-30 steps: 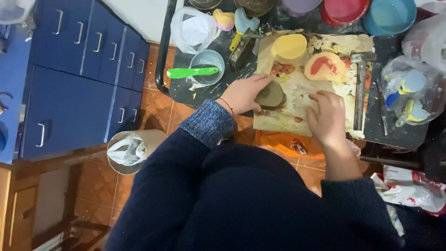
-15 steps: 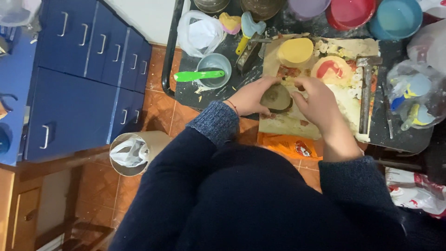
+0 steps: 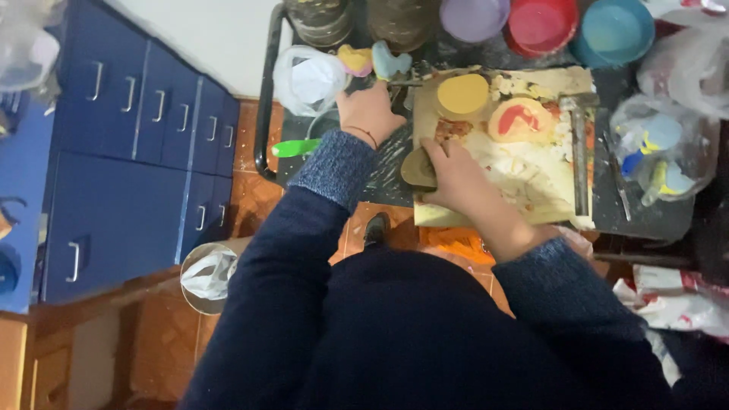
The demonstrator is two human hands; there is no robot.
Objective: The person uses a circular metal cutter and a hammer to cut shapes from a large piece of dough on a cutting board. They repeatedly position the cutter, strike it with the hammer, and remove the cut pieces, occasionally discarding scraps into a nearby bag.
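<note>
Head view, with every place told from the paint-smeared board [image 3: 531, 190].
Board: a pale, stained slab lying on the dark worktable [image 3: 645, 220], its near edge reaching the table's front edge.
Right hand [image 3: 456, 178]: rests on the board's left edge, fingers curled down on a brown clay disc [image 3: 416, 168]; the grip looks closed on the disc, though the fingertips are hidden beneath the hand.
Brown clay disc: at the board's left edge, partly overhanging onto the dark table, half covered by the right hand.
Left hand [image 3: 370, 114]: off the board to its upper left, knuckles up, closed on something at the board's top-left corner; what it holds I cannot tell.
Hands: apart, the left one farther from the body than the right.
Yellow disc [image 3: 462, 93]: on the board's upper left part.
Orange disc with red patch [image 3: 520, 120]: on the board, just right of the yellow disc.
Hammer [image 3: 579, 152]: lies along the board's right side, head at the far end.
Green-handled tool [image 3: 296, 147]: left of the board, beyond the left hand's wrist.
Bowls: purple bowl [image 3: 474, 17], red bowl [image 3: 543, 23] and blue bowl [image 3: 612, 32] stand in a row beyond the board's far edge.
Plastic bag [image 3: 307, 80]: beyond the board's upper-left corner, near the left hand.
Blue cabinet [image 3: 129, 159]: well left of the board, on the floor side.
</note>
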